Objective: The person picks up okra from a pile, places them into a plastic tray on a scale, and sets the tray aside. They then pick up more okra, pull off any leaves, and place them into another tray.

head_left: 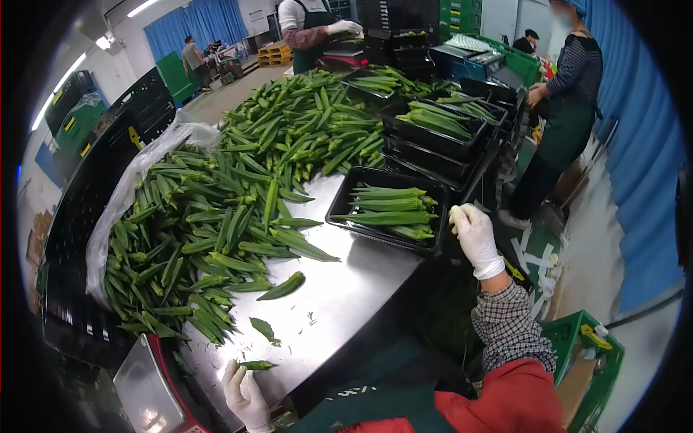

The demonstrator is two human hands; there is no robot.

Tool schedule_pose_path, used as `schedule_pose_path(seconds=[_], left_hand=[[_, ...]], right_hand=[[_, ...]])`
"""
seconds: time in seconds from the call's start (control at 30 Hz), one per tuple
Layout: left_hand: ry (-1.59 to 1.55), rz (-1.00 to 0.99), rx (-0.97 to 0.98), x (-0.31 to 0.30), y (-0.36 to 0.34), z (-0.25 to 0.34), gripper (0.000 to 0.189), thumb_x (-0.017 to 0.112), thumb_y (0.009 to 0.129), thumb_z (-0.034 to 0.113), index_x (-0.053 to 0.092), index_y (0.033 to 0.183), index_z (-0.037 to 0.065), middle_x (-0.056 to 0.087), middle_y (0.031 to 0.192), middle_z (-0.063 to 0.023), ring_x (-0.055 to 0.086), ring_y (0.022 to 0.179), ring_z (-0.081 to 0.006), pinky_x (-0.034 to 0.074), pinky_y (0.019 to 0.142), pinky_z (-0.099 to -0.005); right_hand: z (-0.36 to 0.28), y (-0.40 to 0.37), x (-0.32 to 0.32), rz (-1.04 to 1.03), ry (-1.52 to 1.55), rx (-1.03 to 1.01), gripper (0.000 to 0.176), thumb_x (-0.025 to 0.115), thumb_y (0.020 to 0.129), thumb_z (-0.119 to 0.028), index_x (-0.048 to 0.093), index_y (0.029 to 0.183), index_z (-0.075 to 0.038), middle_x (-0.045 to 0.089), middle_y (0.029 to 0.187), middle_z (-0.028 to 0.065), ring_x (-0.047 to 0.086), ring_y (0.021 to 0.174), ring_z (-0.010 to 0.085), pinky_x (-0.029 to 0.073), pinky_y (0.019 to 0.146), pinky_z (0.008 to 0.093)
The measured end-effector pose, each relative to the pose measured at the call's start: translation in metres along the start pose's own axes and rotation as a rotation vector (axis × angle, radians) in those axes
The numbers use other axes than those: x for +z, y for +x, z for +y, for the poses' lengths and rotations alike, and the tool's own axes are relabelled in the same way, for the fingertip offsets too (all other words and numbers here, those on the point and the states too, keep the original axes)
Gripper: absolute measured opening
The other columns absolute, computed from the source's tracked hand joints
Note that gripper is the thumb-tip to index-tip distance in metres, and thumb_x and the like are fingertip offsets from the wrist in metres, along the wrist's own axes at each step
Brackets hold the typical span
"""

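At the near edge of the desk [361, 278], the left hand [245, 397] meets one end of an okra pod [258, 365]; whether its fingers pinch the pod or only touch it cannot be told. Just beyond lies a leaf scrap [265, 331]. Farther and to the right, the right hand [476, 238] is beside the right rim of the black tray [382, 177]. Its fingers are curled, with no pod visible in them; contact with the rim cannot be confirmed. The tray contains laid pods [390, 204], mostly parallel. The okra pile [216, 231] covers the left and far areas.

Recommended handling: lift each pod lightly at mid-length, align it with the row, and lower it without bending the tip. Keep leaf scraps out of the tray. Steady the rim while adding pods.

Visibility limits: the right palm is turned from view. The left wrist is partly cut off by the lower frame edge. Lower layers in the tray are covered. Contents of the farthest stacked trays [426, 144] are hard to make out.
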State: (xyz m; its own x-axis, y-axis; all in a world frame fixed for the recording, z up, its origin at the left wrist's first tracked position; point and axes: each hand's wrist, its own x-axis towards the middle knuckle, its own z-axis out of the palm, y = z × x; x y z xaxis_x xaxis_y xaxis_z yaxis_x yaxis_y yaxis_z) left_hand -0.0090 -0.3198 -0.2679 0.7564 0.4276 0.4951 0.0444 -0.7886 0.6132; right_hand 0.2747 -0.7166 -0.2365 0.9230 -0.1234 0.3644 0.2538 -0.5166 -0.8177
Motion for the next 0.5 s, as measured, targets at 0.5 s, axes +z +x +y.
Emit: schedule_pose_path(seconds=[0.5], left_hand=[[-0.045, -0.161, 0.083, 0.057, 0.039, 0.052, 0.021, 0.062, 0.076, -0.003, 0.064, 0.097, -0.001, 0.059, 0.116, -0.0192, 0.058, 0.107, -0.0312, 0.046, 0.092, -0.0367]], right_hand=[[0.026, 0.005, 0.007, -0.019, -0.27, -0.208, 0.006, 0.059, 0.081, -0.013, 0.063, 0.082, -0.008, 0.06, 0.077, 0.0101, 0.061, 0.071, 0.0308, 0.048, 0.062, 0.0383]])
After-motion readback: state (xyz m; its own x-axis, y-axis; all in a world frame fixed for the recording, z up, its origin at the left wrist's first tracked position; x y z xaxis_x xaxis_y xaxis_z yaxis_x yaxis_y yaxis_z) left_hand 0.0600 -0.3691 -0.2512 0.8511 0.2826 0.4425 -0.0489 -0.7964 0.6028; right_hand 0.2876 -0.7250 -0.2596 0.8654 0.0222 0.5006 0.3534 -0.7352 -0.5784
